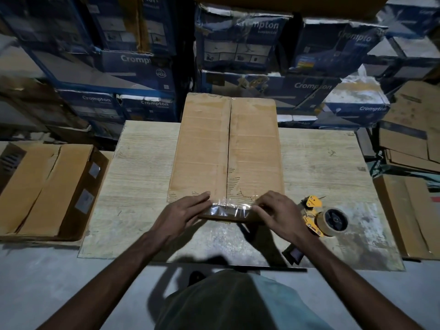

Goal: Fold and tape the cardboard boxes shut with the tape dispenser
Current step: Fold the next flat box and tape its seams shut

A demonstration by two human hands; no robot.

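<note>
A long brown cardboard box [226,148] lies on the wooden table [142,175], its two top flaps meeting in a centre seam. A strip of clear tape [229,208] runs across the box's near edge. My left hand [183,213] lies flat with straight fingers pressing the tape's left end. At the right end of the strip, my right hand [273,210] presses down with its fingers bent on the tape. The yellow tape dispenser [321,217] lies on the table just right of my right hand, held by neither hand.
An open cardboard box [42,186] stands left of the table. Flattened cardboard [409,144] and another box [409,215] lie at the right. Stacked blue printed cartons [238,48] form a wall behind the table. A small dark object [294,254] lies near the table's front edge.
</note>
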